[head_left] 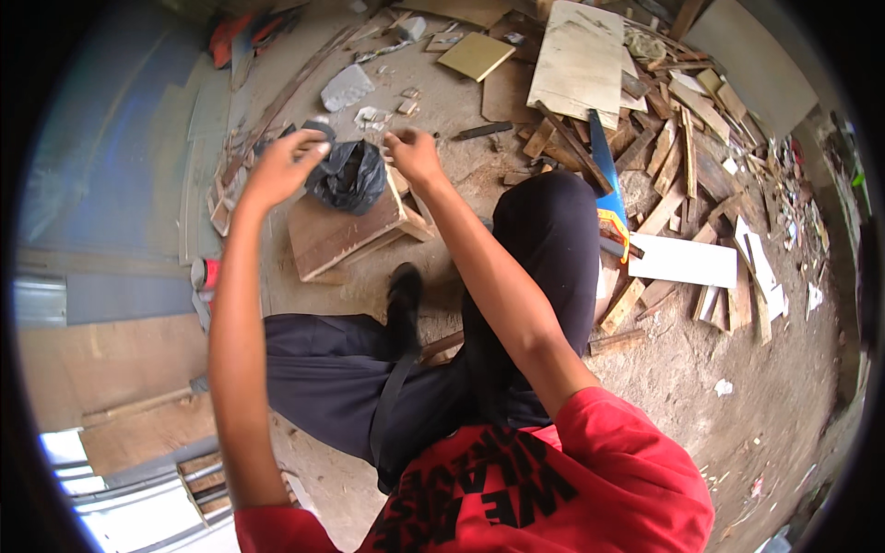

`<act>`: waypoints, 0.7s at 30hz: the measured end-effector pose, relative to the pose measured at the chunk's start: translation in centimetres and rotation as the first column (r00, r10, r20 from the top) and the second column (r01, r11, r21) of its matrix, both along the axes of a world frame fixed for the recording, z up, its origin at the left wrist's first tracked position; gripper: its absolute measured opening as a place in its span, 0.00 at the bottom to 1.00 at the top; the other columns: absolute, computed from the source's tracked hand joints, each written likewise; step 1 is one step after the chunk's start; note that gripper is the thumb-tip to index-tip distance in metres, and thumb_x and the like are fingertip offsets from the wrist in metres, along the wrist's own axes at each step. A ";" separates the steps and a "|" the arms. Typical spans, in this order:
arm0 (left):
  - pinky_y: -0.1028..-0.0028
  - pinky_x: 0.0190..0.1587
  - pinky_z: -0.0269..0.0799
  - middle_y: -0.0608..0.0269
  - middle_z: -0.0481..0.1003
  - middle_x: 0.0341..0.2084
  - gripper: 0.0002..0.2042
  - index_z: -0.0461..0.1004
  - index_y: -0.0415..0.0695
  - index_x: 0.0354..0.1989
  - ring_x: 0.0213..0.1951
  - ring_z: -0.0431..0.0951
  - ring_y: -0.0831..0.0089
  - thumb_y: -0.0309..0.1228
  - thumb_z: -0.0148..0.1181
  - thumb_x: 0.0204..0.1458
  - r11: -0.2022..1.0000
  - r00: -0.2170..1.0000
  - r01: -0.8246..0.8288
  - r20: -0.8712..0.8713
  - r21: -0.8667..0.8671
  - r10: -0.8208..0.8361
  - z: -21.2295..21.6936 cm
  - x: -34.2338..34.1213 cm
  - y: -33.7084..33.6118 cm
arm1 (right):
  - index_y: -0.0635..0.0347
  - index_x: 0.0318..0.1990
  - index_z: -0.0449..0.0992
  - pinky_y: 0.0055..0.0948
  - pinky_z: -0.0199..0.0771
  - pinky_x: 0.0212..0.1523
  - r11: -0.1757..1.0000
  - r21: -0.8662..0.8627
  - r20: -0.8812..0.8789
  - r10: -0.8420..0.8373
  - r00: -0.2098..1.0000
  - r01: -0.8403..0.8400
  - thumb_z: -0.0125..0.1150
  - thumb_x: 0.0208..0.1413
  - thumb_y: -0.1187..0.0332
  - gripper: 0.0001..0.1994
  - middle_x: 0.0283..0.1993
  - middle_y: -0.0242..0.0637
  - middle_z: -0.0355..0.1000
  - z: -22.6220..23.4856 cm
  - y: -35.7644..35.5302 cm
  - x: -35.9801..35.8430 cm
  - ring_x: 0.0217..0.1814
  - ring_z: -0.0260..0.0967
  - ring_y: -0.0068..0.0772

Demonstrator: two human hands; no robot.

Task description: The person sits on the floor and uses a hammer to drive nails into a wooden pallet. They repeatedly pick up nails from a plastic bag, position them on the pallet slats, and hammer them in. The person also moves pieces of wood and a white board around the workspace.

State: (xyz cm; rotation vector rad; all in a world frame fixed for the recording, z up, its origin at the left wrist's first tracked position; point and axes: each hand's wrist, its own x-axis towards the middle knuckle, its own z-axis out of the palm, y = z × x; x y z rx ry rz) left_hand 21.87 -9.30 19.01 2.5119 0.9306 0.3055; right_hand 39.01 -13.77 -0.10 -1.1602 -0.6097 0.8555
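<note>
A crumpled black plastic bag (352, 177) rests on a low brown wooden board piece (336, 235) in front of me. To the left of the bag is my left hand (288, 164), its slightly blurred fingers bent and apart, with nothing visible in them. My right hand (414, 156) is raised at the bag's right side, fingers curled together. Whatever those fingers may hold is too small to make out. Behind my left hand lies a dark item, partly hidden.
A handsaw (604, 166) with a blue blade and orange-yellow handle leans by my right knee. Scrap wood (678, 152) and a pale board (579, 60) lie at the right. A grey stone-like chunk (347, 88) sits beyond the bag. Large sheets (111, 138) stand at the left.
</note>
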 end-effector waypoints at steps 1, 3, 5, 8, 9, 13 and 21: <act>0.71 0.51 0.72 0.59 0.81 0.39 0.18 0.78 0.35 0.46 0.44 0.79 0.69 0.40 0.60 0.61 0.997 0.999 0.030 0.028 0.065 -0.032 2.2 -0.5 -1.1 | 0.71 0.49 0.75 0.31 0.77 0.41 0.991 0.066 -0.181 0.128 0.975 -0.118 0.59 0.65 0.65 0.15 0.44 0.43 0.77 3.7 -1.3 -0.4 0.41 0.76 0.32; 0.73 0.51 0.70 0.61 0.80 0.37 0.16 0.78 0.36 0.44 0.43 0.78 0.72 0.39 0.59 0.62 0.995 0.986 -0.056 0.161 0.085 0.041 5.8 0.5 -2.2 | 0.70 0.46 0.75 0.29 0.78 0.41 0.970 0.218 -0.235 0.157 0.959 -0.105 0.58 0.65 0.64 0.14 0.41 0.41 0.77 10.0 -4.8 1.8 0.39 0.76 0.30; 0.73 0.52 0.69 0.63 0.79 0.34 0.14 0.78 0.39 0.40 0.42 0.77 0.73 0.39 0.59 0.62 0.988 0.884 -0.112 0.465 0.103 0.052 7.9 1.7 -2.8 | 0.68 0.46 0.75 0.28 0.78 0.40 0.939 0.337 -0.211 0.142 0.967 -0.065 0.58 0.65 0.63 0.14 0.40 0.40 0.77 13.4 -7.9 4.6 0.38 0.76 0.29; 0.71 0.52 0.69 0.63 0.78 0.32 0.12 0.77 0.43 0.35 0.41 0.77 0.73 0.40 0.59 0.62 0.958 0.547 0.046 0.809 -0.284 0.214 6.5 3.9 -3.8 | 0.66 0.46 0.75 0.26 0.78 0.38 0.945 0.326 -0.240 0.053 0.969 0.029 0.58 0.65 0.63 0.13 0.38 0.38 0.77 15.5 -12.2 8.0 0.36 0.76 0.27; 0.70 0.50 0.70 0.64 0.77 0.31 0.12 0.76 0.44 0.33 0.41 0.77 0.72 0.40 0.59 0.62 0.938 0.534 0.101 0.813 -0.332 0.230 5.3 5.0 -4.3 | 0.65 0.46 0.75 0.25 0.78 0.37 0.952 0.300 -0.212 0.010 0.977 0.055 0.58 0.65 0.63 0.13 0.38 0.38 0.77 15.5 -13.4 9.1 0.35 0.76 0.26; 0.74 0.47 0.71 0.65 0.78 0.34 0.10 0.77 0.44 0.40 0.41 0.77 0.77 0.38 0.59 0.62 0.851 0.639 0.276 0.747 -0.448 0.186 3.2 11.8 -9.2 | 0.69 0.45 0.75 0.25 0.75 0.33 0.931 0.238 -0.120 -0.255 0.960 0.277 0.57 0.65 0.66 0.12 0.35 0.40 0.77 16.9 -20.6 13.8 0.32 0.76 0.28; 0.77 0.51 0.68 0.64 0.80 0.37 0.13 0.77 0.39 0.47 0.44 0.77 0.79 0.36 0.59 0.62 0.746 0.552 0.664 0.706 -0.050 -0.444 8.3 20.7 -15.8 | 0.65 0.47 0.76 0.25 0.77 0.42 0.731 0.202 0.204 -0.682 0.703 0.651 0.65 0.61 0.61 0.15 0.41 0.37 0.77 23.8 -41.3 22.7 0.40 0.76 0.28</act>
